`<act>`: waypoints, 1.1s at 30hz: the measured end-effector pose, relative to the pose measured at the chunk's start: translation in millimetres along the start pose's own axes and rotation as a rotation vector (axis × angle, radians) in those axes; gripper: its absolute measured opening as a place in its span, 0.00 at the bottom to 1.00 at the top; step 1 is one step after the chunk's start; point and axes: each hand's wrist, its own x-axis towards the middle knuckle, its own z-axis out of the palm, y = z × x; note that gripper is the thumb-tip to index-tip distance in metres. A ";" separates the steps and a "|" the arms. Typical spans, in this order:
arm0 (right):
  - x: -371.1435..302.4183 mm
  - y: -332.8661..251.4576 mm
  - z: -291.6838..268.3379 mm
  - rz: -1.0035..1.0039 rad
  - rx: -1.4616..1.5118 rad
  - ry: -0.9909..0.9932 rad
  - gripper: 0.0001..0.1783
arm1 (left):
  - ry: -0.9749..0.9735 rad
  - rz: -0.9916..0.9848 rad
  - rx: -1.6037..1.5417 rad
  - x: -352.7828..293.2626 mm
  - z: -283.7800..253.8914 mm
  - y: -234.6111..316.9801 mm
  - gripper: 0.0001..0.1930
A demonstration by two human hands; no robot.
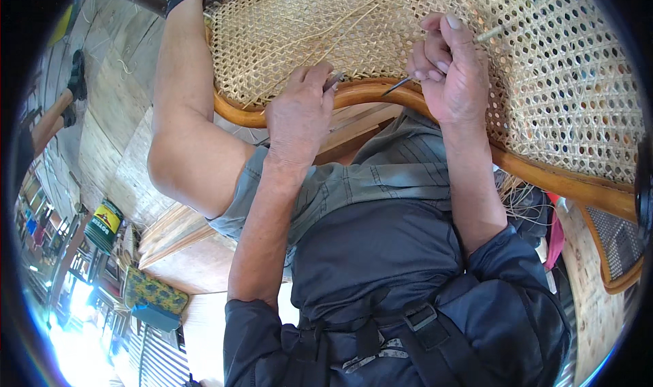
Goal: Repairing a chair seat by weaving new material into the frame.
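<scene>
A woven cane panel (306, 26) in a curved, varnished wooden frame (381, 91) lies across my lap. My right hand (457, 74) is above the frame's edge, fingers curled around a thin dark pointed tool (400, 86) like an awl; its handle is hidden in the fist. Just beyond these fingers, a short pale rod (491, 33) shows over the weave; whether the hand touches it I cannot tell. My left hand (299, 111) rests on the frame's edge, fingers bent, with a small grey tip (333, 81) at the fingertips. Loose cane strands (326, 37) lie over the panel.
Left of my leg is a wooden plank floor (112, 132), with another person's foot (76, 81) farther off. A dark green tin (104, 225) and a patterned box (155, 295) stand lower left. Another caned piece (615, 244) lies at right, beside a bundle of strands (520, 200).
</scene>
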 end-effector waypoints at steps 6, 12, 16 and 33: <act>-0.9 -1.4 2.2 0.111 0.038 -0.015 0.16 | -0.084 -0.002 0.012 5.8 -4.3 3.7 0.07; -5.9 -2.8 -5.5 0.356 -0.046 0.013 0.14 | -0.039 0.001 -0.025 2.5 -2.6 4.3 0.09; -10.3 -4.7 -10.0 0.412 -0.082 0.059 0.13 | -0.028 0.112 -0.003 3.1 -2.7 5.0 0.11; 31.2 25.9 9.5 0.470 -1.292 -0.276 0.16 | -0.151 -0.157 -0.438 -57.0 -13.5 8.0 0.06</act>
